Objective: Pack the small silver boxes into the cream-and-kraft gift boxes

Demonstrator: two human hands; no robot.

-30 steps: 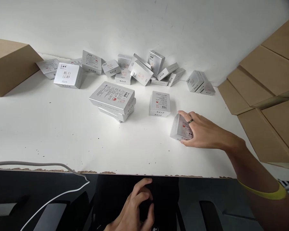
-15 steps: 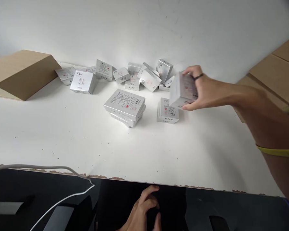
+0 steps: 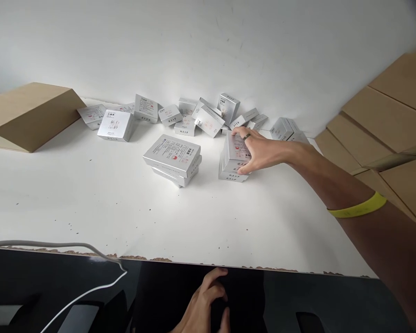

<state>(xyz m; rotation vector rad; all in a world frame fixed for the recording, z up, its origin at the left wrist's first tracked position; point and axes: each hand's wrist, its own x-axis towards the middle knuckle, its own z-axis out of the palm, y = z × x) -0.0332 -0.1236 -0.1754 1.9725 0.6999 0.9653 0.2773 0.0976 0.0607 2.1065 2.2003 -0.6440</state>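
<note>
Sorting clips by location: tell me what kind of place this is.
Probably a packing or sorting bench in a small workshop or stockroom: many identical small silver boxes are heaped against the wall on a white table, with flattened cardboard cartons stacked on the right.

One head-worn camera is looking forward and down over the near edge of a white table (image 3: pixel 90 203). It is facing the white wall (image 3: pixel 208 46) at 12 o'clock, sitting close to the table edge at 6 o'clock. The right hand (image 3: pixel 260 150) is reaching out toward 1 o'clock and the left hand (image 3: pixel 204 305) is showing at 6 o'clock, below the edge. No second view is sharing the scene.
</note>
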